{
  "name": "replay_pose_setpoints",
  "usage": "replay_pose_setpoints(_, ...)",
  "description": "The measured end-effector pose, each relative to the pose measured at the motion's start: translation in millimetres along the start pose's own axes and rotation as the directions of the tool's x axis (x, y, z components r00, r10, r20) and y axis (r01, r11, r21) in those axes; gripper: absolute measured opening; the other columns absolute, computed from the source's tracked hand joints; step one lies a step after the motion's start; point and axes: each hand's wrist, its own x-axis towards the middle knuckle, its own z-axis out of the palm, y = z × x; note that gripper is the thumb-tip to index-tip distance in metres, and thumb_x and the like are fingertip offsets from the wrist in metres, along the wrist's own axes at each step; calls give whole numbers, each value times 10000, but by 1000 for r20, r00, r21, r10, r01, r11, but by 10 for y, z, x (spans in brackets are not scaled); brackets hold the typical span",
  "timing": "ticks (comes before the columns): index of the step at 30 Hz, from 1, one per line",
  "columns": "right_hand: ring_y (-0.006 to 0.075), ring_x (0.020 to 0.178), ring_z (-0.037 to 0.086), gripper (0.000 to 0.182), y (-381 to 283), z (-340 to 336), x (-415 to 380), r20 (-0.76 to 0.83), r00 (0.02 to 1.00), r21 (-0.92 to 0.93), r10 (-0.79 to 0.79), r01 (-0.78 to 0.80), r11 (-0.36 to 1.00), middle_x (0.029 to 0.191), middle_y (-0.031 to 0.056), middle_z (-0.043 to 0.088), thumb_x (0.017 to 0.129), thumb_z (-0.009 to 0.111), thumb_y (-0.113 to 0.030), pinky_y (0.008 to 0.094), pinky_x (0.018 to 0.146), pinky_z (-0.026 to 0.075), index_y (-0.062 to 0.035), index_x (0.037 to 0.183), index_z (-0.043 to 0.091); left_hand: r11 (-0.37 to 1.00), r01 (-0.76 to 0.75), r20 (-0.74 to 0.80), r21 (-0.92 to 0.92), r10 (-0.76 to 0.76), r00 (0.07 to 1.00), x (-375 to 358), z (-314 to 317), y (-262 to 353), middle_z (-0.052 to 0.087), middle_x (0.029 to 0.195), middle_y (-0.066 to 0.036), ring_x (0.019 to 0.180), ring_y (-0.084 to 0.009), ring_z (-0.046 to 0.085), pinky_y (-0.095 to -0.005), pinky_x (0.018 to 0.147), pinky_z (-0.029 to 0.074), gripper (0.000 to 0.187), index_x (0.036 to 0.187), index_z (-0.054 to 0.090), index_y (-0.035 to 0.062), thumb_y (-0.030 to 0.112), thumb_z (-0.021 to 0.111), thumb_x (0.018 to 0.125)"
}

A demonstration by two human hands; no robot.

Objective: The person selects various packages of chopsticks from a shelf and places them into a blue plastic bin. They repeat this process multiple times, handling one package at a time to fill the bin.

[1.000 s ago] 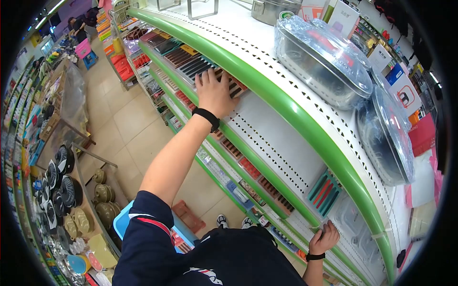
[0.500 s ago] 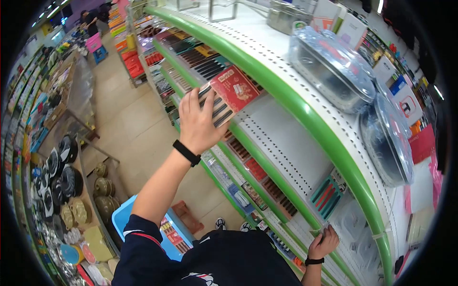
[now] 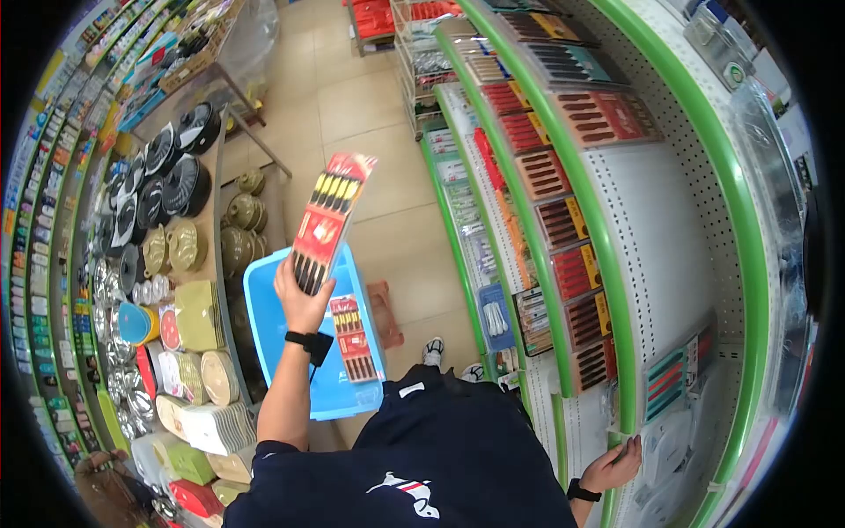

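Note:
My left hand (image 3: 304, 297) is closed round the lower end of a red pack of chopsticks (image 3: 324, 220) with dark and yellow ends, held up tilted above a blue basket (image 3: 260, 290). Inside the basket lies a similar red pack (image 3: 354, 341). At the lower right, my right hand (image 3: 613, 466) has its fingers curled on the green edge of a shelf (image 3: 627, 387), near a pack of teal and red chopsticks (image 3: 666, 385).
Shelves to the right hold chopstick packs (image 3: 607, 119) in rows. On the left, a display table carries black pots (image 3: 185, 185), beige pots and stacked plates (image 3: 216, 427). A reddish-brown stool (image 3: 385, 315) stands behind the basket, on the tiled floor (image 3: 414, 255).
The view has swung left and down. My left hand was at the upper shelf with a red pack; now it holds a red pack above the basket. My right hand remains at the shelf edge.

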Motion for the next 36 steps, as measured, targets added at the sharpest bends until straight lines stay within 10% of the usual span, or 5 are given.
replay_pose_setpoints(10,422,1192,660,311,15,-14,14,-23,998,8,-55,56,998,1316,217,699,1094,538,-197,509,1024,500,53,1228,667,774,603,-72,193,-601,796,-2117,43,-1261,512,1465,-269,1380,-453,444,-548,1190,342,1006,1528,463,-3,432,913,739)
replay_pose_setpoints(22,424,1207,646,324,32,-16,9,-17,997,24,-73,74,997,1318,217,695,1106,519,-218,519,1020,491,43,1236,661,618,541,152,570,-726,670,-2599,732,-1022,457,1511,-281,1382,-456,454,-577,1147,386,964,1484,541,121,534,902,691)
replay_pose_setpoints(29,429,1216,642,330,52,-28,21,-3,996,64,-84,84,994,1341,224,682,1101,522,-215,526,1026,486,46,1256,651,752,316,556,579,-647,522,-2791,865,-1162,472,1473,-261,1358,-452,487,-528,1126,459,821,1486,552,130,463,812,782)
replay_pose_setpoints(36,443,1266,601,352,-39,-178,53,108,992,128,-68,54,990,1410,243,632,1082,524,-195,542,1066,453,39,1326,619,764,477,393,435,-637,663,-2748,959,-1055,584,1313,-295,1228,-483,571,-564,1039,500,401,1227,692,54,278,702,895)
